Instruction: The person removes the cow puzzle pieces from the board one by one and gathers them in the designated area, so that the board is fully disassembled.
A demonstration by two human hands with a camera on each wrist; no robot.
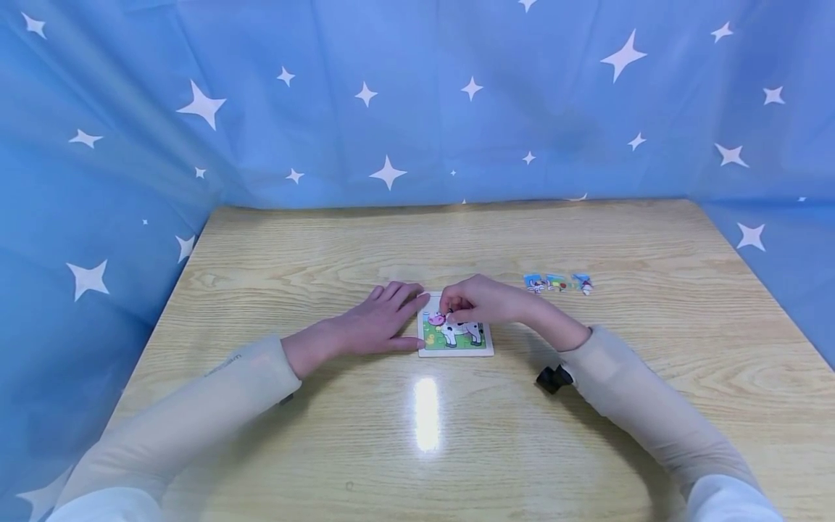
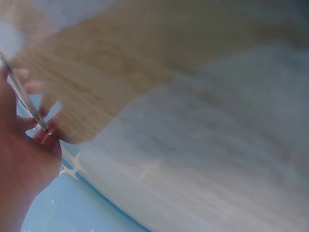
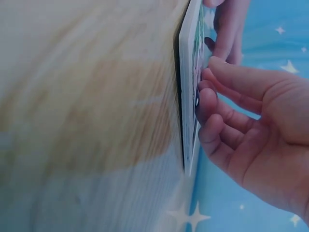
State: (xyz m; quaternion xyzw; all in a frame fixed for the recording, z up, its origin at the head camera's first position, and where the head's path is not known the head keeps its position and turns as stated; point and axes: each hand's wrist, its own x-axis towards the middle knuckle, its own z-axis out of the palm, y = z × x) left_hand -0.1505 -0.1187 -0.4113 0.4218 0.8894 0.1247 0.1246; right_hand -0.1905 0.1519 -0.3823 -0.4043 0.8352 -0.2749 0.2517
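A small cow jigsaw puzzle (image 1: 464, 339) in a white-bordered tray (image 1: 457, 353) lies flat at the middle of the table, its upper part a bare pale strip. My left hand (image 1: 381, 321) lies at its left side, fingers spread and fairly straight, index finger at the upper left corner and thumb on the lower left edge. Over the puzzle, my right hand (image 1: 484, 299) pinches a puzzle piece (image 1: 436, 320) by the cow's head, low against the picture; the fingers hide much of it. In the right wrist view, that hand's curled fingertips (image 3: 210, 126) meet the puzzle's face.
Three loose puzzle pieces (image 1: 556, 283) lie in a row to the right, behind my right forearm. A black wrist-camera mount (image 1: 554, 378) sticks out under the right sleeve. A blue star-patterned curtain (image 1: 417, 94) stands behind the wooden table (image 1: 326, 449).
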